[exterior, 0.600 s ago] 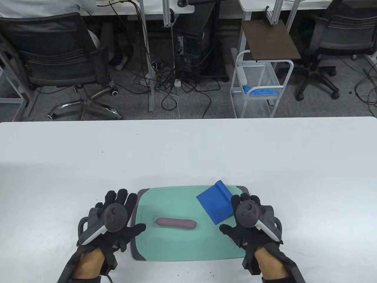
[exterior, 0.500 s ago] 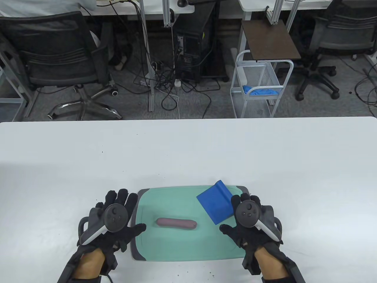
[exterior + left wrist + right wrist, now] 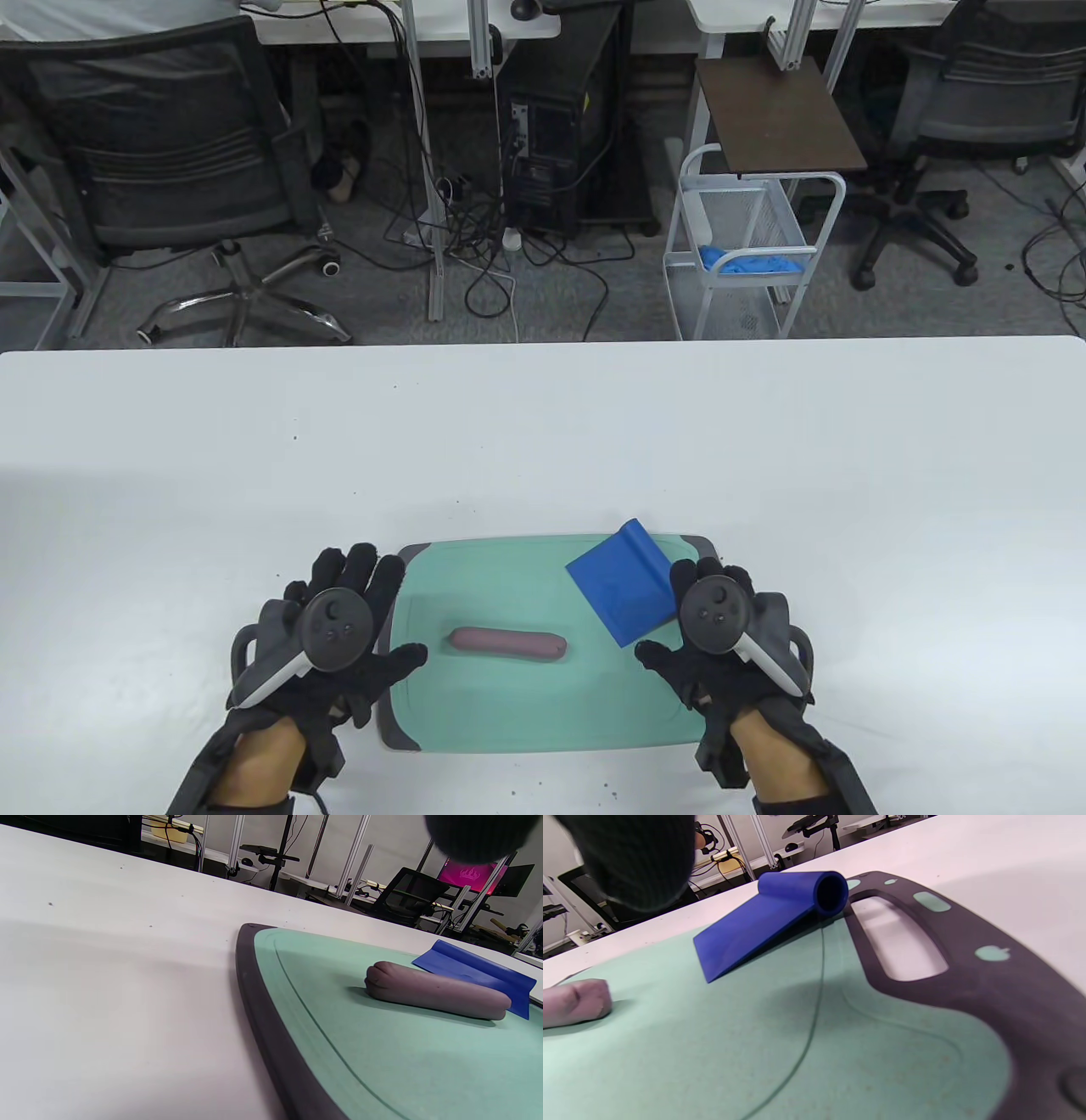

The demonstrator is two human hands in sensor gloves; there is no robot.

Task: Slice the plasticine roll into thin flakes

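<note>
A brownish-purple plasticine roll lies whole on the green cutting board; it also shows in the left wrist view and at the left edge of the right wrist view. A blue plastic scraper with a rolled handle lies on the board's far right part. My left hand rests open at the board's left edge, thumb pointing at the roll. My right hand rests open at the board's right end, just right of the scraper. Neither hand holds anything.
The board has a dark grey rim and a handle cut-out at its right end. It lies near the front edge of a white table. Office chairs, a wire cart and cables stand beyond the table's far edge.
My left hand has shifted slightly right and forward onto the board's left edge. The right hand, roll and scraper have barely moved.
</note>
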